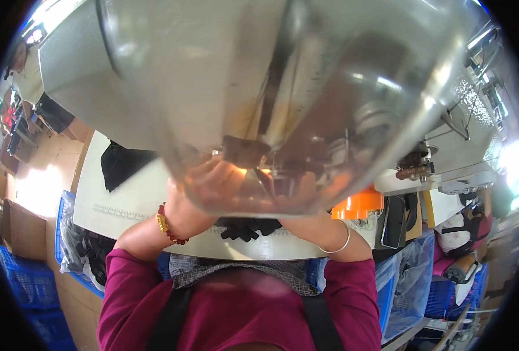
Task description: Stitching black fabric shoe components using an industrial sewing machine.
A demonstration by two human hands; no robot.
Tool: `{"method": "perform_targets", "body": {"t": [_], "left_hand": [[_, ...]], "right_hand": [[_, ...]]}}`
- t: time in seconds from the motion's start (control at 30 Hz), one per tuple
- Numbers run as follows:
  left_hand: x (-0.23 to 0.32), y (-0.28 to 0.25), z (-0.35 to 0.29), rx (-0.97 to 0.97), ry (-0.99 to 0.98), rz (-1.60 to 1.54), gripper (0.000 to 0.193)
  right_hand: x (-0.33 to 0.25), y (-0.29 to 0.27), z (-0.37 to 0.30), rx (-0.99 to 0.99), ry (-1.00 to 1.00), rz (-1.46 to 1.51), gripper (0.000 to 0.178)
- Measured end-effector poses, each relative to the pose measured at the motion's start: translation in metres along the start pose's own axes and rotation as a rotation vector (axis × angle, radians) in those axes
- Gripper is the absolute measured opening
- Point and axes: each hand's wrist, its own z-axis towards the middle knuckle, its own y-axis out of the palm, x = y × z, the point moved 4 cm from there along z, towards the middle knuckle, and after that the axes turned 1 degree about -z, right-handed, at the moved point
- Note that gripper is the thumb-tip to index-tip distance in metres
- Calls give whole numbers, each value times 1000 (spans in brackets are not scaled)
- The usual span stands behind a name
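A sewing machine fills the upper middle, close in front, with a clear plastic cover at its lower part. Through that cover my left hand shows blurred beside the lit needle area, a red beaded bracelet on its wrist. My right hand is across from it, also behind the cover, with a bangle on the wrist. The fingers of both are too smeared to read. Between the wrists, black cut fabric pokes out over the table's near edge; whether either hand grips it is hidden.
Another black cloth lies on the white table, left of the machine. An orange round object and a dark phone are at right. Blue crates flank the table. Other people work at far left and right.
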Motion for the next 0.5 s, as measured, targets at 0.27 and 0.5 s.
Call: {"method": "perform_targets", "body": {"t": [0.27,0.5], "left_hand": [[-15,2,-11,16,-49,-131,17],[-26,-4,-13,24,-187,-221,27]], "right_hand": [[-18,5,4,-56,-71,-209,30],[-17,-3,1,-199,111,-191,30]]}}
